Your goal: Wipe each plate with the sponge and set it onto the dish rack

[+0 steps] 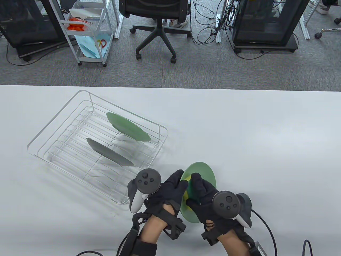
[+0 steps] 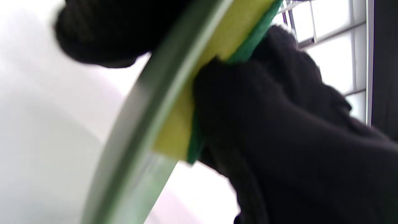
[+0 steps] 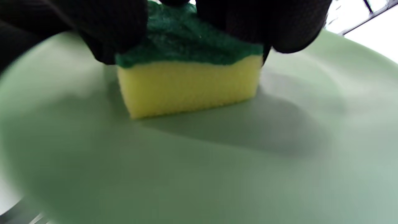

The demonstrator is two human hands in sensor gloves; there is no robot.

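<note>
1. At the bottom centre of the table view I see my left hand [image 1: 170,190] gripping the rim of a round pale green plate [image 1: 203,170], held tilted on edge above the white worktop [image 1: 253,138].
2. My right hand [image 1: 203,196] pinches a yellow sponge with a dark green scouring layer [image 3: 189,84]; its yellow face is pressed flat against the plate's face.
3. Left of centre sits a white wire dish rack [image 1: 53,125], holding a second pale green plate [image 1: 128,126] and a dark grey plate [image 1: 109,152], both leaning in its slots.
</note>
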